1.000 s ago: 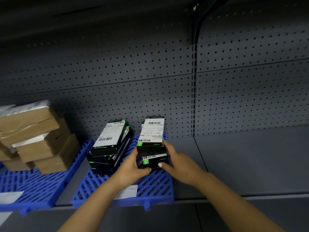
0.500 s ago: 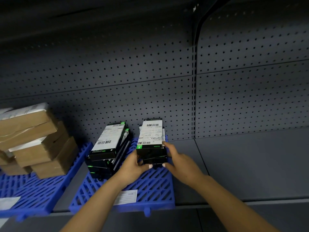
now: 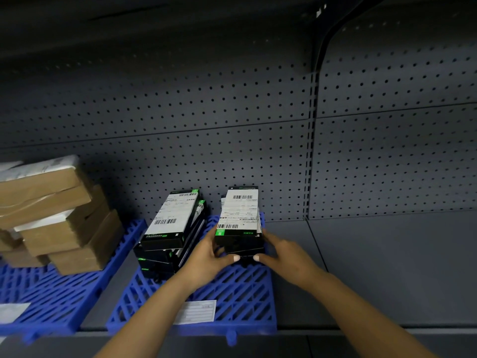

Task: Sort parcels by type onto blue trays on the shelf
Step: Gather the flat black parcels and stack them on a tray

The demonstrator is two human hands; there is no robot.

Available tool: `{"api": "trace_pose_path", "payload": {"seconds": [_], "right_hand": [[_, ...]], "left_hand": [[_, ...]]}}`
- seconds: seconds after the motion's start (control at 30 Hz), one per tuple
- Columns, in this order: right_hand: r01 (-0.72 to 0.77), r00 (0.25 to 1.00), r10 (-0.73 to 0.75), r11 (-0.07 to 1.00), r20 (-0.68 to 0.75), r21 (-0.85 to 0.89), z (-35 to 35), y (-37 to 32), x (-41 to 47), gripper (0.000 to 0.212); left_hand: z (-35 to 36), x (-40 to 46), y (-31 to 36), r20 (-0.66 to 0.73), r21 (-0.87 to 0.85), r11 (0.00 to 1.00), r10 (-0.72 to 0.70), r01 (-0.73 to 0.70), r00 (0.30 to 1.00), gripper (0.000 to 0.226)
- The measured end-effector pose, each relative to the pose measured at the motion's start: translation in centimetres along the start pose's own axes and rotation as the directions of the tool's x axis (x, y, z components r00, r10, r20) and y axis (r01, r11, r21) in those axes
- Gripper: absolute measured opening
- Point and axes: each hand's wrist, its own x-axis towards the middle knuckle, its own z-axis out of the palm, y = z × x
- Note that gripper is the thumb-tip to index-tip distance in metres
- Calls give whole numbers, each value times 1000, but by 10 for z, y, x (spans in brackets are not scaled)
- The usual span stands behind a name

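Observation:
Two stacks of flat black boxes with white barcode labels and green marks stand on the middle blue tray [image 3: 240, 293]. The left stack [image 3: 169, 228] leans and is untidy. The right stack [image 3: 240, 220] sits at the tray's back right. My left hand [image 3: 206, 257] grips the right stack's left front corner, thumb on its front face. My right hand [image 3: 281, 251] grips the right front corner the same way. Brown cardboard parcels [image 3: 59, 220] with white labels are piled on the left blue tray [image 3: 51, 303].
A white label card [image 3: 196, 311] lies on the middle tray's front. Another white slip [image 3: 13, 312] lies on the left tray. The grey shelf board [image 3: 387, 267] stretches right of the trays. A perforated back panel [image 3: 232, 125] and a shelf above close the space.
Both hands have pushed the right stack's boxes back and together; the lower box that stuck out in front now sits under the top one.

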Motion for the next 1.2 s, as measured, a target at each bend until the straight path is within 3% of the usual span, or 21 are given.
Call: {"api": "trace_pose_path", "payload": {"seconds": [0.23,0.43,0.53,0.6,0.73,0.87,1.03,1.2], "right_hand": [[-3,1000,3,999,4,-46,4,-2,1,72],[7,1000,-7,999,-4,-40,3,-8,-5,86],[62,997,-58,996,-50,68,-7,-20,-13,84],[116,990,-106,987,-89,111,-12,-26,-16,81],[206,974,-203,978,-106,23,-13,-34,-12,74],[199,971,-204,979,-127,-46,-10,-36,-9,66],[174,969,-176,984,-173,-24,-14,-33,-6,53],[174,970,-181,983,-165,-56,-15,-31,-8,52]], "left_hand": [[-7,-2,4,84,161,986,37,-50,996,67],[0,-14,8,-31,277,959,73,-62,997,67],[-1,-17,5,-26,221,975,-17,22,1000,86],[-2,-23,11,-57,145,989,-25,33,998,87],[-1,-24,22,-94,115,993,45,-34,995,89],[-5,-14,33,-71,85,992,99,-93,993,91],[-9,-12,33,-20,79,990,120,-118,993,78],[-15,-11,24,44,99,987,121,-125,992,78]]}}
